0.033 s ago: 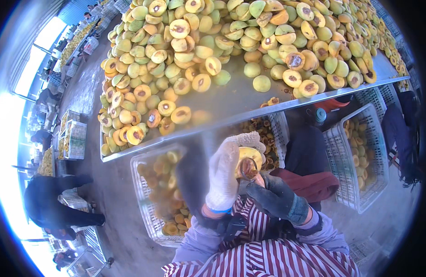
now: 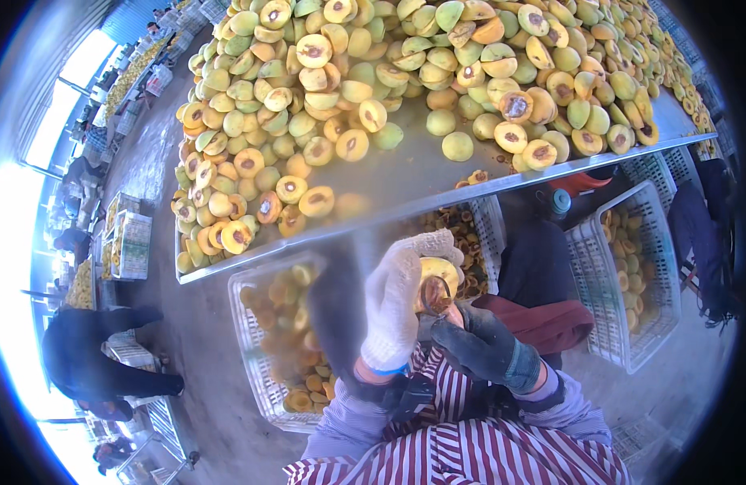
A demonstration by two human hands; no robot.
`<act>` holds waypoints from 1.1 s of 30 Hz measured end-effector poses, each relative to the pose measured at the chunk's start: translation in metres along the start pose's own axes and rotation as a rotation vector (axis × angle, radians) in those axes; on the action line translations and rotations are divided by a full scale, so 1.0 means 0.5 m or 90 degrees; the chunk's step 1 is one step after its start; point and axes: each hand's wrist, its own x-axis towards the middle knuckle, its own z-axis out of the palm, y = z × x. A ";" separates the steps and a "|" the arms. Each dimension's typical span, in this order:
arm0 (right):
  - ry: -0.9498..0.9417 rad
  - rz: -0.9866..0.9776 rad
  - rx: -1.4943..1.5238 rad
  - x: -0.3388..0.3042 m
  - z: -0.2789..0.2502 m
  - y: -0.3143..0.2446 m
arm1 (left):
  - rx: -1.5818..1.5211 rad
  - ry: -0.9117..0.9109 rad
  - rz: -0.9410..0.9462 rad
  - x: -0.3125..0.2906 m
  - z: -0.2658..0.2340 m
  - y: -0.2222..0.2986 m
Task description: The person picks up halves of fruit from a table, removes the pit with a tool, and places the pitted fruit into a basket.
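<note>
My left hand [image 2: 391, 311], in a white knitted glove, is closed round a yellow peach half [image 2: 442, 268]. In a dark grey glove, my right hand [image 2: 487, 346] grips a pitting knife [image 2: 435, 297] with a rounded metal loop. The loop lies against the cut face of the peach half, where brown flesh or pit shows; its handle is hidden in my fingers. Both hands are close together over my lap, just off the near edge of a metal table [image 2: 373, 184]. Many halved peaches [image 2: 308, 89] are heaped on that table, some cut side up.
A white crate of peach halves [image 2: 268, 396] stands at my left. Under the table edge, another crate [image 2: 491, 242] holds dark cut pieces. To the right is a further white crate [image 2: 587, 283], near a person's dark-clothed legs [image 2: 696, 234]. A bent-over person [image 2: 82, 356] is far left.
</note>
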 end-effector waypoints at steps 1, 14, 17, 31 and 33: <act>-0.009 -0.006 -0.014 0.000 -0.002 -0.003 | 0.098 -0.001 0.056 0.001 0.007 0.010; -0.018 0.042 0.033 -0.012 -0.013 -0.037 | -0.100 -0.103 -0.123 0.012 0.004 0.025; 0.035 0.075 0.078 -0.013 -0.021 -0.045 | 0.012 -0.154 -0.192 0.013 -0.036 0.010; 0.117 -0.018 0.116 0.000 0.017 0.021 | -0.249 0.009 -0.094 -0.003 -0.015 -0.045; 0.190 -0.069 0.216 0.001 0.017 0.021 | -0.266 0.007 -0.082 -0.006 -0.015 -0.051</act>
